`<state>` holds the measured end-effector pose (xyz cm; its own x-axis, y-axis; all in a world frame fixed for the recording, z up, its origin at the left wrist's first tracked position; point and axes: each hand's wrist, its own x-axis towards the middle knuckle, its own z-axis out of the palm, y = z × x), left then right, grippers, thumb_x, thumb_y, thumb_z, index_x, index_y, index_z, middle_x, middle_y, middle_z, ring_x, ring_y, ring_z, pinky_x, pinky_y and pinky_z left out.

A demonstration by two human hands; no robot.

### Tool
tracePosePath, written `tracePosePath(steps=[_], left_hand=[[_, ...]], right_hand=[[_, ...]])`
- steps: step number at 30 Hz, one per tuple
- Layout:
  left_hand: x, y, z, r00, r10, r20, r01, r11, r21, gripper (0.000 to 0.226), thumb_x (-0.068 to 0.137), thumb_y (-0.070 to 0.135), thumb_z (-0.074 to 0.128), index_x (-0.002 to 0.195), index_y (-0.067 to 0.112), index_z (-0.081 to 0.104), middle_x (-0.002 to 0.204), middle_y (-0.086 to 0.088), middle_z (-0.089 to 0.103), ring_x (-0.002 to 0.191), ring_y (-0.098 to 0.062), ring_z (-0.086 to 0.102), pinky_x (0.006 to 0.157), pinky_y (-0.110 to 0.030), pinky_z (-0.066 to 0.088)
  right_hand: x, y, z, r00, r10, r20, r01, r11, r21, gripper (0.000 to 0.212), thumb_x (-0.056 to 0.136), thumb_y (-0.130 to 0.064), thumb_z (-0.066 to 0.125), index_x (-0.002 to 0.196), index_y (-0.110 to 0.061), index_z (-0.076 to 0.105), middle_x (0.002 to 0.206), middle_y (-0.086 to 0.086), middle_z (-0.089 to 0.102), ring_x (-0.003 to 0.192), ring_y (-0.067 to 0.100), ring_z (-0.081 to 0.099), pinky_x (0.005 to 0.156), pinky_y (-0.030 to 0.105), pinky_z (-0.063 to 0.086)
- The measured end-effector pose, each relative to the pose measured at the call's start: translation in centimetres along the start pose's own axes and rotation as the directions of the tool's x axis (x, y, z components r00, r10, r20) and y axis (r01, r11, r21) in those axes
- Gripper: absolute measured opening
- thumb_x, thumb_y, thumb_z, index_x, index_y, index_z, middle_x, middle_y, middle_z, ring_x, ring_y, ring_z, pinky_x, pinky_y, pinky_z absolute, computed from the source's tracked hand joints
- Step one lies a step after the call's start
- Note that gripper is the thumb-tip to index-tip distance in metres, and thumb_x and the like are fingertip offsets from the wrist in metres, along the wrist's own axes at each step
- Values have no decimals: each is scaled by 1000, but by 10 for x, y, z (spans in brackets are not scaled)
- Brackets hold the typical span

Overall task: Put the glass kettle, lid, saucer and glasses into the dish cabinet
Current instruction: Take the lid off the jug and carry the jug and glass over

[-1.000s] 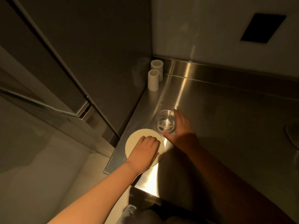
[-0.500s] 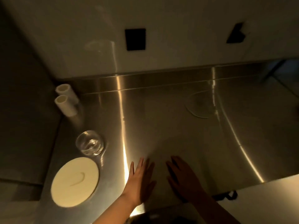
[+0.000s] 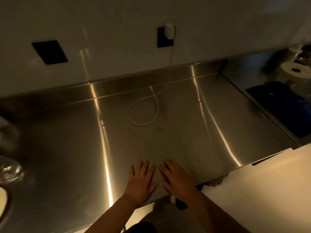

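Observation:
My left hand (image 3: 140, 181) and my right hand (image 3: 176, 178) lie flat side by side, fingers straight, on the steel counter (image 3: 67, 157) near its front edge. Both hold nothing. A clear glass (image 3: 9, 170) stands at the far left edge of the view, blurred. Just below it a sliver of the cream saucer (image 3: 2, 199) shows at the left edge. No kettle, lid or dish cabinet is in view.
A white cable (image 3: 146, 111) loops on the counter behind my hands and runs up to a charger (image 3: 169, 31) in a wall socket. A dark mat (image 3: 282, 105) and a paper roll (image 3: 295, 69) sit at the right. A pale board (image 3: 269, 190) covers the lower right.
The view has swung right along the counter. Both hands left the saucer and the glass and now rest flat on the steel. The glass and saucer slid to the left edge.

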<state>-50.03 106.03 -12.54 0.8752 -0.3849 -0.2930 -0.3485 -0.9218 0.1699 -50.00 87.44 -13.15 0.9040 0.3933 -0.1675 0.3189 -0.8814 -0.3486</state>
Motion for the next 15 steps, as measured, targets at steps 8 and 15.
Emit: tracePosePath(steps=[8,15], left_hand=[[81,98,-3,1000,13,6,-13,997,77,64,81,56,59,136,25,50,142,-10,47,131,-34,43,101,-56,34],[197,196,-16,980,170,-107,-149,972,181,65,62,65,72,115,29,68,119,-2,66,109,-22,64,90,-49,47]], right_hand=[[-7,126,-48,998,66,15,-65,998,-22,57,99,-41,35,150,-22,19,159,7,6,146,22,3,116,32,7],[-16,248,-106,997,65,-52,-73,979,-188,62,60,-49,82,113,-20,69,119,10,65,109,26,63,86,34,53]])
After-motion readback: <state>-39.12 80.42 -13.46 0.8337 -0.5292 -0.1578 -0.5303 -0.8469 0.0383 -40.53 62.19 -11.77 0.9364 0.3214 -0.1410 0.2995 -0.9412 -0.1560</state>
